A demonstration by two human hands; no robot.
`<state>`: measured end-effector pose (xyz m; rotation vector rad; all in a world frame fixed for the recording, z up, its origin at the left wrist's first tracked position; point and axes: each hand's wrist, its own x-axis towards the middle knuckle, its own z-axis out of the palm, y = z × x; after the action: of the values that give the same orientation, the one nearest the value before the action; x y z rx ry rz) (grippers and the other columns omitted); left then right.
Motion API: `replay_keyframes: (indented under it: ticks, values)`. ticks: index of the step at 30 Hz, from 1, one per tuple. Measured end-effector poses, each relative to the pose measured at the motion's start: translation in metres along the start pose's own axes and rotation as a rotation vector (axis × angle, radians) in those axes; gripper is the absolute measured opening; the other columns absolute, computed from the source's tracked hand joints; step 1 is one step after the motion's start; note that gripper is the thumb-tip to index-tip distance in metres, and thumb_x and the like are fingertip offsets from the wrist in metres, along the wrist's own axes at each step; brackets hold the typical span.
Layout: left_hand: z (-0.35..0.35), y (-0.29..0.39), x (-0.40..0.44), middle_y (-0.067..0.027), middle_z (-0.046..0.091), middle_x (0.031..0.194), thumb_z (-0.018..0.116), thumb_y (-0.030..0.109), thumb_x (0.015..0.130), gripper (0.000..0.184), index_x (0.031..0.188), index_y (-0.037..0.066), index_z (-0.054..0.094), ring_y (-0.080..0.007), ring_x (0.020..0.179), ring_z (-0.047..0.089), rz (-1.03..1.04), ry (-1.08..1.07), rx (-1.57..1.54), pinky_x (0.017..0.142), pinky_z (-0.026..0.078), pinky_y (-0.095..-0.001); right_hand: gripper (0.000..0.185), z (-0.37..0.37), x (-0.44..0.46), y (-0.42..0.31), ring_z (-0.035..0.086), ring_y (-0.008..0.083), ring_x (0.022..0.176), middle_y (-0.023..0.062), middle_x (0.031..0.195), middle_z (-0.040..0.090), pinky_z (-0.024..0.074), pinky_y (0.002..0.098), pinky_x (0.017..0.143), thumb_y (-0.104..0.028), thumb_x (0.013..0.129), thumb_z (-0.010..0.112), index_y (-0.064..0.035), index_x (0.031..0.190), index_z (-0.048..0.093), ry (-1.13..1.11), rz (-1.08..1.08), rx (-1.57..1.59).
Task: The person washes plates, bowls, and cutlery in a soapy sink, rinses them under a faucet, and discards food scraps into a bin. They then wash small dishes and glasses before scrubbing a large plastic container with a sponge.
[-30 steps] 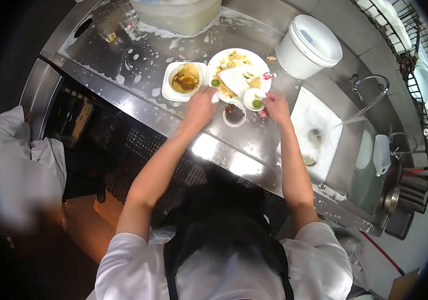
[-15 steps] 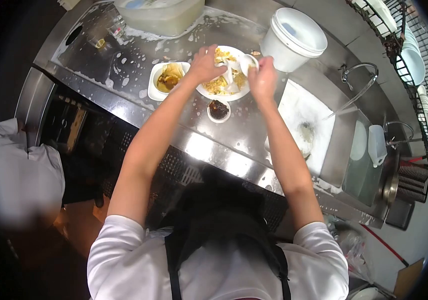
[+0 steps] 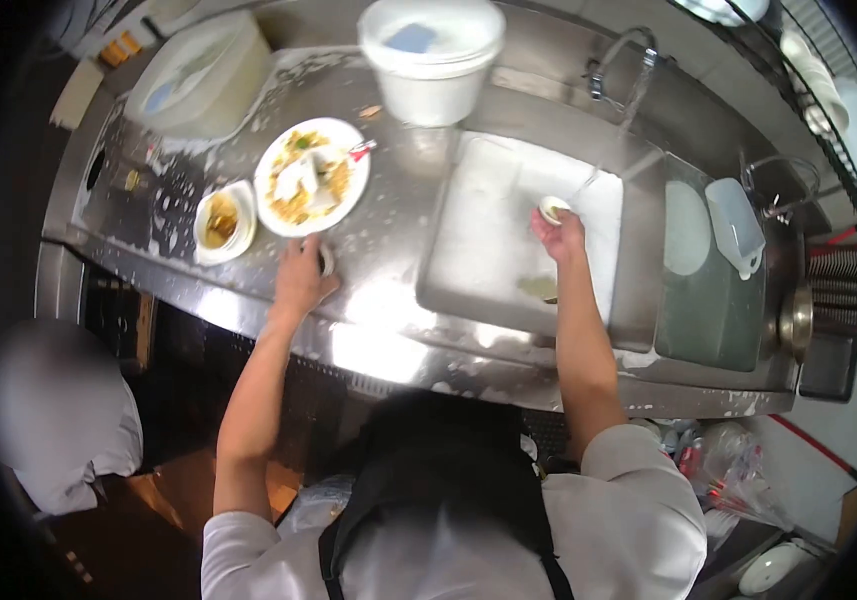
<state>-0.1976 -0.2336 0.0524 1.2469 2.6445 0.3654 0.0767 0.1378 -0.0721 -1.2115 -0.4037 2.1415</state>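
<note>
My right hand [image 3: 560,238] is closed on a small white cup [image 3: 553,209] above the foamy sink [image 3: 488,220]. On the steel counter, my left hand [image 3: 302,278] has its fingers around a small sauce cup [image 3: 325,261], mostly hidden by the hand. Just beyond it lies a round white plate [image 3: 266,200] with yellow food scraps, white tissue and a red-and-white wrapper [image 3: 361,150]. To the left sits a square white dish [image 3: 209,255] bearing a bowl with brown and yellow leftovers [image 3: 220,222].
A white bucket [image 3: 431,85] and a cloudy plastic tub [image 3: 193,85] stand at the back. Water runs from a faucet [image 3: 596,75]. A second basin [image 3: 708,320] is at the right, below a dish rack [image 3: 798,130]. Another person [image 3: 58,420] is at the left.
My right hand has moved from the plate to over the sink with the white cup. My left hand has left the plate for the sauce cup. The view has swung right.
</note>
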Motion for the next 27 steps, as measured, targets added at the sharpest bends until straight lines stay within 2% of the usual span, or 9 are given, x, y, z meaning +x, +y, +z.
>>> replay_keyframes:
  ticks: [3, 6, 8, 13, 17, 19, 22, 23, 27]
  values:
    - [0.002, 0.047, 0.004, -0.0239, 0.05, 0.11, 0.076, 0.018, 0.062, 0.064, 0.119, 0.011, 0.047, -0.0441, 0.1, 0.05, -0.133, -0.186, -0.013, 0.085, 0.044, -0.0489, 0.037, -0.042, 0.074, -0.042, 0.06, 0.0358, 0.094, 0.0188, 0.115, 0.053, 0.0559, 0.0476, 0.077, -0.011, 0.091, 0.042, -0.0043, 0.127, 0.04, -0.09, -0.08, -0.052]
    - [0.014, 0.145, 0.033, -0.0225, 0.053, 0.105, 0.076, 0.019, 0.063, 0.066, 0.121, 0.012, 0.045, -0.0429, 0.101, 0.051, 0.082, -0.267, -0.16, 0.087, 0.044, -0.0477, 0.039, -0.042, 0.083, -0.031, 0.055, 0.0368, 0.104, 0.0189, 0.122, 0.048, 0.0558, 0.0505, 0.078, -0.008, 0.091, 0.038, -0.0014, 0.129, 0.036, 0.01, -0.188, -0.236]
    - [0.058, 0.203, 0.075, -0.0225, 0.052, 0.111, 0.076, 0.02, 0.064, 0.066, 0.122, 0.009, 0.046, -0.0411, 0.106, 0.051, 0.286, -0.244, -0.192, 0.09, 0.043, -0.0449, 0.048, -0.034, 0.064, -0.028, 0.046, 0.0349, 0.117, 0.0149, 0.138, 0.032, 0.0531, 0.0553, 0.078, -0.014, 0.092, 0.042, -0.0129, 0.137, 0.026, -0.012, -0.055, -0.286]
    - [0.175, 0.334, 0.189, -0.0226, 0.05, 0.115, 0.072, 0.03, 0.064, 0.072, 0.128, 0.011, 0.044, -0.0425, 0.11, 0.046, 0.441, -0.473, -0.204, 0.094, 0.041, -0.0453, 0.047, -0.044, 0.052, -0.026, 0.048, 0.0308, 0.117, 0.0106, 0.133, 0.043, 0.0481, 0.0542, 0.088, -0.041, 0.094, 0.045, -0.0179, 0.134, 0.038, -0.355, 0.219, 0.063]
    - [0.216, 0.359, 0.218, -0.0233, 0.048, 0.12, 0.068, 0.031, 0.067, 0.071, 0.129, 0.008, 0.043, -0.0399, 0.117, 0.042, 0.47, -0.663, -0.317, 0.098, 0.039, -0.043, 0.052, -0.04, 0.04, -0.043, 0.045, 0.0285, 0.12, 0.0086, 0.134, 0.044, 0.0386, 0.0495, 0.098, -0.047, 0.093, 0.042, -0.0162, 0.135, 0.038, -0.318, 0.229, 0.253]
    - [0.22, 0.352, 0.216, -0.0232, 0.048, 0.121, 0.066, 0.028, 0.069, 0.064, 0.125, 0.004, 0.046, -0.0387, 0.119, 0.041, 0.481, -0.594, -0.423, 0.099, 0.038, -0.0416, 0.049, -0.052, 0.058, -0.032, 0.047, 0.0271, 0.118, 0.0077, 0.13, 0.048, 0.0394, 0.0467, 0.098, -0.046, 0.094, 0.041, -0.0136, 0.131, 0.043, -0.354, 0.236, 0.323]
    - [0.225, 0.337, 0.193, -0.022, 0.05, 0.121, 0.065, 0.021, 0.073, 0.046, 0.112, -0.002, 0.055, -0.0377, 0.119, 0.042, 0.475, -0.215, -0.542, 0.1, 0.038, -0.0399, 0.048, -0.057, 0.068, -0.011, 0.054, 0.0249, 0.109, 0.0072, 0.12, 0.055, 0.0459, 0.045, 0.09, -0.048, 0.091, 0.045, -0.0126, 0.123, 0.051, -0.333, 0.192, 0.388]
    - [0.227, 0.334, 0.192, -0.0221, 0.052, 0.118, 0.063, 0.017, 0.074, 0.039, 0.108, -0.002, 0.057, -0.0382, 0.114, 0.047, 0.492, -0.339, -0.481, 0.097, 0.039, -0.0427, 0.048, -0.056, 0.071, -0.006, 0.057, 0.0242, 0.105, 0.0071, 0.116, 0.058, 0.049, 0.0448, 0.086, -0.05, 0.09, 0.047, -0.0128, 0.119, 0.054, -0.317, 0.162, 0.4]
    - [0.241, 0.33, 0.166, -0.0221, 0.053, 0.116, 0.056, 0.007, 0.076, 0.04, 0.115, 0.0, 0.053, -0.0382, 0.107, 0.052, 0.431, -0.122, -0.28, 0.092, 0.043, -0.0445, 0.042, -0.056, 0.075, 0.01, 0.059, 0.022, 0.099, 0.0052, 0.109, 0.061, 0.0493, 0.0394, 0.082, -0.047, 0.088, 0.05, -0.0128, 0.112, 0.057, -0.339, 0.152, 0.49]
